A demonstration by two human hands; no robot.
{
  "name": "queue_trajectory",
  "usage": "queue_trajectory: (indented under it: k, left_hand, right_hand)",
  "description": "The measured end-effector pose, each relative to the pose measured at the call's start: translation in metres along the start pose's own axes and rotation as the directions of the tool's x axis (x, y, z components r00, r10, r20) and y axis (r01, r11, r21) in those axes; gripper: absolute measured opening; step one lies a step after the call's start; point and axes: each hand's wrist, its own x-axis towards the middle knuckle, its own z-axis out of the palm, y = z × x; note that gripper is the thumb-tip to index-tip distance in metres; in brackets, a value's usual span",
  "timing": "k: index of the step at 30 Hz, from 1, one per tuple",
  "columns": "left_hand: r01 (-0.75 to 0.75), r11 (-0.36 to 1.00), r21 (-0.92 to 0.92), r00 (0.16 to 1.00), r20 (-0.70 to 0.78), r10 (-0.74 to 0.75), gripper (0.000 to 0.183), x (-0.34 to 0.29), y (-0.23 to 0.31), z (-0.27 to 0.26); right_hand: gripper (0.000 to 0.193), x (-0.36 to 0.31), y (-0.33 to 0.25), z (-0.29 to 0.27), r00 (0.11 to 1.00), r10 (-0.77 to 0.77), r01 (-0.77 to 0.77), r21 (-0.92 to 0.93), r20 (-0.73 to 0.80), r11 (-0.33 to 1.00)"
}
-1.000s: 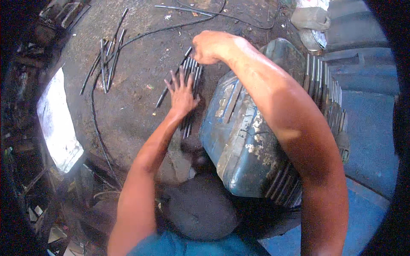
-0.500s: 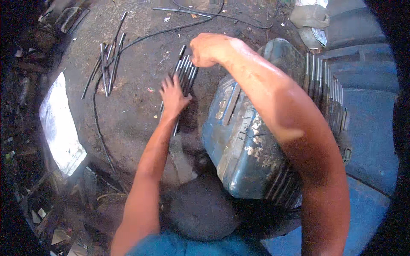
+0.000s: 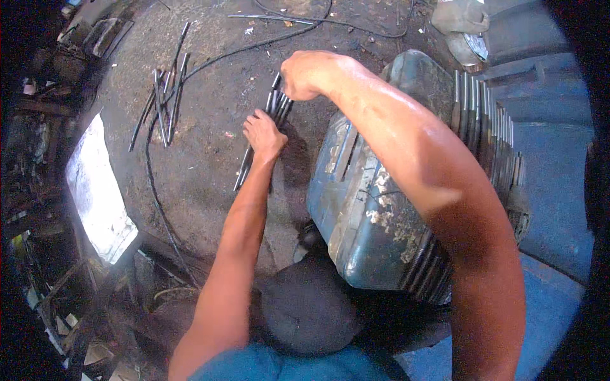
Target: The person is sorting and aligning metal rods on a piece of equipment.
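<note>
A bundle of thin dark metal rods [image 3: 244,166] with shiny ends lies on the ground in front of me, running from lower left to upper right. My left hand [image 3: 264,134] is closed over the middle of it, fingers curled round the rods. At the far end of the same bundle, my right hand [image 3: 304,77] is bent down with its fingers curled against the rod ends. The back of that hand hides part of its grip. Just right of the bundle stands a worn blue-grey metal casing [image 3: 356,247].
Several loose rods [image 3: 166,108] lie crossed at the left, over a dark cable [image 3: 150,166]. More rods [image 3: 475,108] stand in a row along the casing's right side. A bright white sheet [image 3: 101,190] is at far left, a dirty jug [image 3: 459,25] at far right.
My left hand's spread fingers have closed round the rods, and the rods are gathered closer together. My right hand stays at their far end. The whole view has shifted slightly.
</note>
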Motion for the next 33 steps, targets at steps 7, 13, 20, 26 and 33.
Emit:
queue_trajectory:
  k: [7, 13, 20, 26, 33]
  left_hand:
    - [-0.118, 0.993, -0.012, 0.993, -0.012, 0.118, 0.034, 0.000, -0.012, 0.012]
    - [-0.148, 0.989, -0.030, 0.986, 0.077, 0.150, 0.033, 0.002, -0.025, 0.005]
    - [0.181, 0.894, -0.409, 0.898, 0.439, 0.019, 0.028, 0.010, -0.068, -0.048]
    - [0.431, -0.051, -0.901, 0.902, 0.432, 0.004, 0.036, -0.032, -0.011, -0.191]
    - [0.113, -0.403, -0.908, 0.926, -0.050, 0.373, 0.028, -0.046, 0.069, -0.314]
  right_hand:
    - [0.031, 0.001, 0.005, 0.003, 0.998, 0.049, -0.049, 0.003, 0.025, 0.999]
    - [0.031, 0.000, -0.002, 0.002, 0.998, 0.054, -0.054, -0.004, 0.039, 0.999]
    - [0.028, -0.002, -0.004, -0.014, 0.960, 0.039, -0.043, -0.010, -0.277, 0.999]
    - [0.031, -0.029, 0.022, -0.064, 0.809, -0.079, 0.146, 0.070, -0.582, 0.987]
    - [0.045, -0.141, 0.063, -0.118, 0.521, 0.084, 0.250, 0.246, -0.849, 0.937]
